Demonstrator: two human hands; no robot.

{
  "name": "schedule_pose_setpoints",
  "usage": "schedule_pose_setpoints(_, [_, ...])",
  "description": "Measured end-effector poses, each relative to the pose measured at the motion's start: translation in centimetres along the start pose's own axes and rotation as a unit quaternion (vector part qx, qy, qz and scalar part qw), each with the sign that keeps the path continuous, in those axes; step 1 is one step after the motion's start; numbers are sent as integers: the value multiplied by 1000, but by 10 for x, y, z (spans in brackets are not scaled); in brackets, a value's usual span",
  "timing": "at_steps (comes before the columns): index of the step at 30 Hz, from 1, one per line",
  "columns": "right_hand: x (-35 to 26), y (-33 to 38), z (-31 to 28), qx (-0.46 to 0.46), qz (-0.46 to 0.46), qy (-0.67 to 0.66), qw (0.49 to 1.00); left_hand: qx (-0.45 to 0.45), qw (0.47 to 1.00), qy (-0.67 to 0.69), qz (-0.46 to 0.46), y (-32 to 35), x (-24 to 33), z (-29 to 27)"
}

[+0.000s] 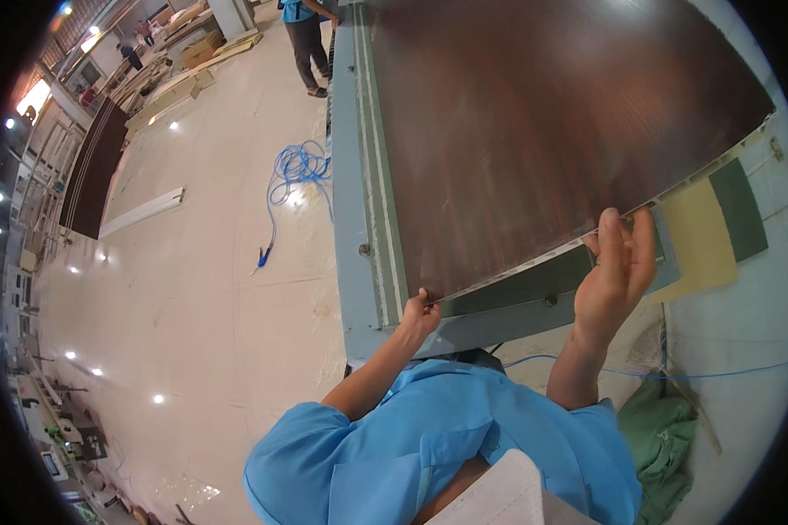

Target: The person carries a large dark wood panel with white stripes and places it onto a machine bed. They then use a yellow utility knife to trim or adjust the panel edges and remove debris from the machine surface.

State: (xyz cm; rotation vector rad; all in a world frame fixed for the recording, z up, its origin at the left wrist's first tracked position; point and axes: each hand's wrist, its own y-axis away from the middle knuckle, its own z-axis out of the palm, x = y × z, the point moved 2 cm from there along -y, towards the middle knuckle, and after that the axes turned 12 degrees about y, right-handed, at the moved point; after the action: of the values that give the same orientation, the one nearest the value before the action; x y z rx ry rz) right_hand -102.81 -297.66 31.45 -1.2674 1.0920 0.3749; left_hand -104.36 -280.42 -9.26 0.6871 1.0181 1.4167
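A large dark brown wood-grain panel (534, 131) lies at a slant over a grey-blue machine table (353, 219), its near edge pale and raised off the green bed. My left hand (421, 318) is closed on the panel's near left corner, thumb on top. Farther right along the same edge, my right hand (620, 258) grips the panel, fingers bent around the edge; some fingertips are hidden beneath it. Between my hands, part of the green bed (525, 284) shows under the panel.
A blue hose (299, 171) lies coiled on the floor left of the table. A person (306, 39) stands at the table's far left end. Yellow and green sheets (696, 232) lie to the right, with green cloth (657, 437) nearer. Another dark panel (94, 171) stands at left.
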Motion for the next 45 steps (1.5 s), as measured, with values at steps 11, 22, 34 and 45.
schedule_pose_setpoints(11, [41, -28, -28, 73, 96, -30, 992, -14, 1000, -6, 4, 1, -25, 4])
schedule_pose_setpoints(22, [98, -40, -71, 83, 136, -67, 985, -38, 997, -62, 40, -15, -36, -5])
schedule_pose_setpoints(34, [149, -56, -107, 133, 232, -75, 960, -5, 990, -108, 87, -7, -56, 0])
schedule_pose_setpoints(45, [224, -60, -148, 187, 353, -104, 911, 4, 986, -91, 141, -23, -75, -8])
